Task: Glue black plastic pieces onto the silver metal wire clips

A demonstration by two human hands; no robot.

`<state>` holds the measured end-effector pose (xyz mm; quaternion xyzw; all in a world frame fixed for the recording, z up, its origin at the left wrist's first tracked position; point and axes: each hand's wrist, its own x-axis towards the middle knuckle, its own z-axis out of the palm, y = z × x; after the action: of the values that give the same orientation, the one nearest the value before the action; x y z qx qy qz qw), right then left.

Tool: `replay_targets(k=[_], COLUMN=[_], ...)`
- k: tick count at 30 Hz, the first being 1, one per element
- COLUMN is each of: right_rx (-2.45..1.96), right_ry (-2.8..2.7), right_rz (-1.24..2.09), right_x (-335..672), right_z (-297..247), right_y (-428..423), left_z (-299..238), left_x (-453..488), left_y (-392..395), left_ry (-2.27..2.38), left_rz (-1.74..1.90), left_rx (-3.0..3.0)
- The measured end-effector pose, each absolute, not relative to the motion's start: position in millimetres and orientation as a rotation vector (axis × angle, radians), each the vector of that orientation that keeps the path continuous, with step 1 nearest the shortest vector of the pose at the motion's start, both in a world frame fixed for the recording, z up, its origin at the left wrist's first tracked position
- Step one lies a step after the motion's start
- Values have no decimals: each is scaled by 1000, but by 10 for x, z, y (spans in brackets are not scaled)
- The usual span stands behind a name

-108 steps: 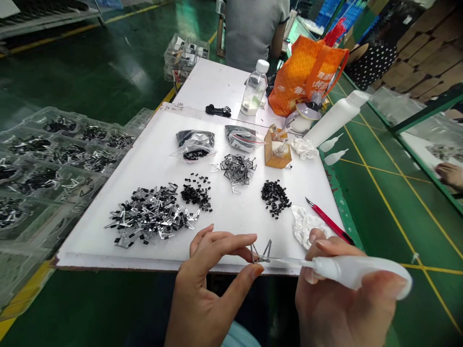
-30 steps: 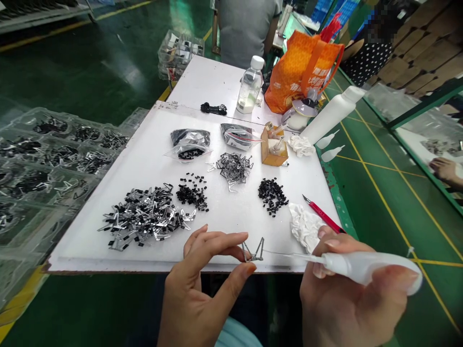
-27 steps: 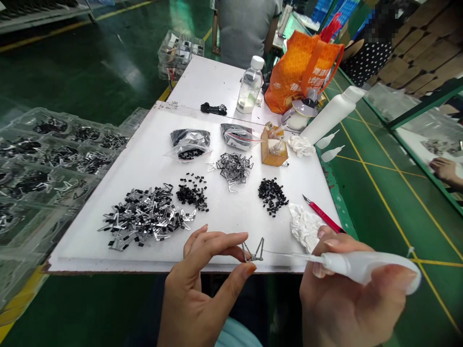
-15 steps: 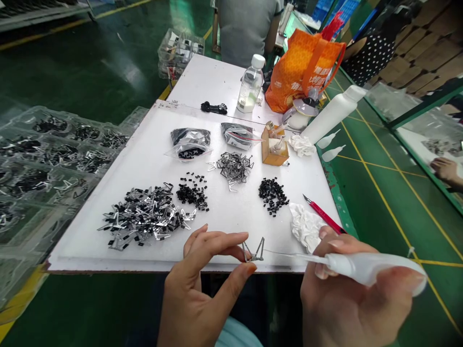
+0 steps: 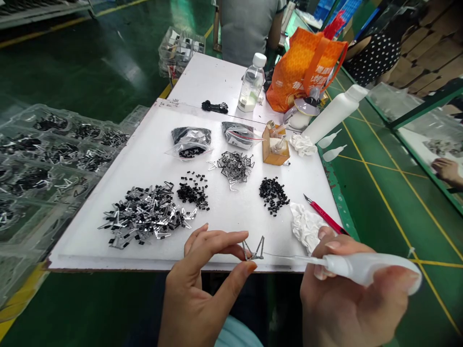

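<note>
My left hand [image 5: 206, 284] pinches a small bent metal wire part [image 5: 253, 253] between thumb and forefinger, just over the front edge of a white foam board [image 5: 144, 166]. My right hand [image 5: 347, 282] holds a white squeeze bottle with a fine needle tip [image 5: 361, 266], its tip reaching the wire part. Beyond my left hand lies a heap of metal clips with black pieces [image 5: 142, 217]. Near my right hand are a crumpled white tissue [image 5: 306, 226] and a red craft knife [image 5: 325, 217]. Small black pieces [image 5: 273, 195] and a smaller metal pile [image 5: 235, 168] lie farther back.
Clear plastic trays of parts [image 5: 54, 154] stand left of the board. At the back are a water bottle [image 5: 251, 79], an orange bag [image 5: 304, 70] and a large white bottle [image 5: 336, 113]. A co-worker in a grey shirt [image 5: 248, 24] sits beyond.
The view has shifted slightly. The squeeze bottle has swung from sloping down-right to nearly level. My left hand still pinches the same wire part.
</note>
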<state>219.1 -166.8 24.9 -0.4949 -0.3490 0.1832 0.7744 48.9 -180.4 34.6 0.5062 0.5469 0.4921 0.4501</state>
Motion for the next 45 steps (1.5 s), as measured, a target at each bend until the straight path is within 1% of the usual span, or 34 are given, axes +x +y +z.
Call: replay_targets(k=[23, 28, 32, 35, 38, 41, 45], right_rx=[-1030, -1004, -1150, -1412, -1521, -1554, -1610], right_ry=[-770, -720, -657, -1030, -1462, -1695, -1934], right_rz=[413, 607, 744, 939, 1078, 1090, 1020], right_x=[2241, 2343, 2442, 2420, 2216, 1884, 1543], right_z=[247, 181, 98, 78, 81, 62, -6], right_y=[-1650, -1620, -1442, -1215, -1008, -877, -798], left_z=[342, 322, 326, 343, 366, 375, 350], left_x=[500, 493, 468, 456, 466, 487, 457], left_y=[-1801, -1787, -1790, -1816, -1859, -1911, -1973], left_ry=[1355, 1341, 1335, 1335, 1298, 1219, 1174], left_rz=[1210, 1200, 1207, 1237, 1266, 1346, 1385], left_rx=[1242, 1243, 1209, 1150, 1115, 1076, 1082])
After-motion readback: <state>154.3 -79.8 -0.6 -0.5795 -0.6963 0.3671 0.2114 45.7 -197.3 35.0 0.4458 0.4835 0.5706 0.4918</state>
